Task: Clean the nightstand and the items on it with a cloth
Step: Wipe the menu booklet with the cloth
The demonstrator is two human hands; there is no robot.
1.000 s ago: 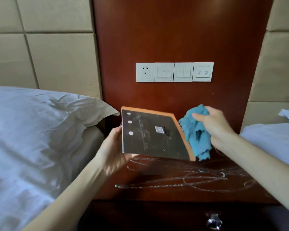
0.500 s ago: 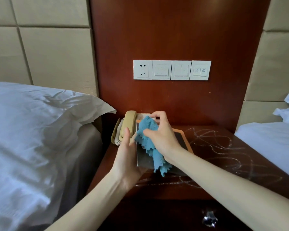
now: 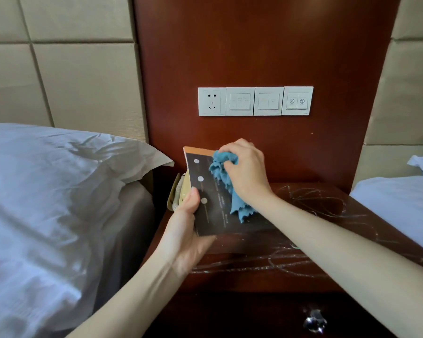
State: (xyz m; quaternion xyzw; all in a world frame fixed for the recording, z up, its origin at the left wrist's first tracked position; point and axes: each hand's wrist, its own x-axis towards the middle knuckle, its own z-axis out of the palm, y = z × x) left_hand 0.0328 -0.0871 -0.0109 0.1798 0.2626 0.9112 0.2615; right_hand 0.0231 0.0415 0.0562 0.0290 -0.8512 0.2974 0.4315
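My left hand [image 3: 187, 230] grips the lower left edge of a dark card with an orange border [image 3: 210, 206], tilted up above the nightstand [image 3: 315, 240]. Three white dots run down its left side. My right hand [image 3: 244, 172] is closed on a blue cloth [image 3: 224, 181] and presses it against the upper part of the card. The cloth hangs down over the card's middle. A beige telephone [image 3: 178, 191] sits at the nightstand's back left, mostly hidden behind the card. White streaks cover the dark wooden top.
A bed with a white pillow [image 3: 59, 179] lies to the left, another bed [image 3: 401, 208] to the right. A socket and switch panel [image 3: 254, 101] is on the wooden wall board. A drawer knob [image 3: 314, 322] shows below the top.
The cloth went from beside the card's right edge onto its face, then up toward its top. The card has been raised and tilted, now covering most of the telephone.
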